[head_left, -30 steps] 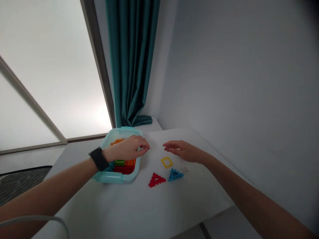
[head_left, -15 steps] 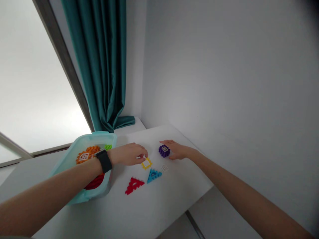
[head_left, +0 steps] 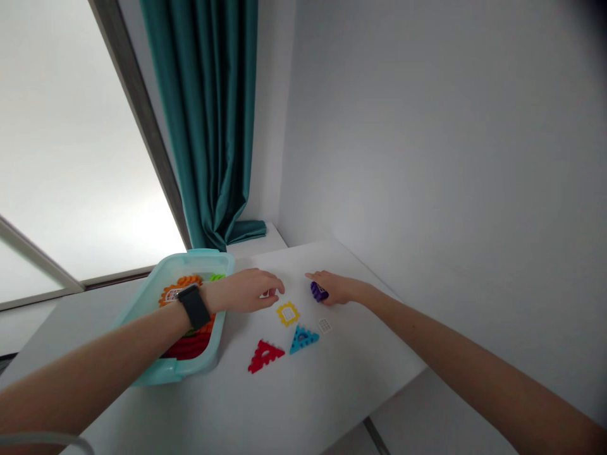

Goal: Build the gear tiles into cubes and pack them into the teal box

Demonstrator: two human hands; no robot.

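Observation:
My right hand (head_left: 336, 288) is closed around a purple toothed block (head_left: 318, 291) with a pale window-like insert, low over the white table. The fingers hide part of the block. My left hand (head_left: 253, 291), a dark watch on its wrist, hovers just behind a yellow toothed square (head_left: 288, 313) with a white window insert. Its fingers are loosely curled, the thumb apart from them. In front lie a blue toothed triangle (head_left: 303, 339) and a red toothed triangle (head_left: 265, 356). A loose white window piece (head_left: 325, 325) rests right of the blue one.
A light-teal plastic bin (head_left: 219, 341) stands on the table's left, under my left forearm, with orange, red and green pieces in it. Behind are a teal curtain (head_left: 208, 126) and a bright window (head_left: 85, 145). A grey wall (head_left: 427, 158) borders the right.
My right hand has closed over the purple block, covering more of it. My left hand has drawn back off the yellow square, which shows whole now. The view has shifted slightly.

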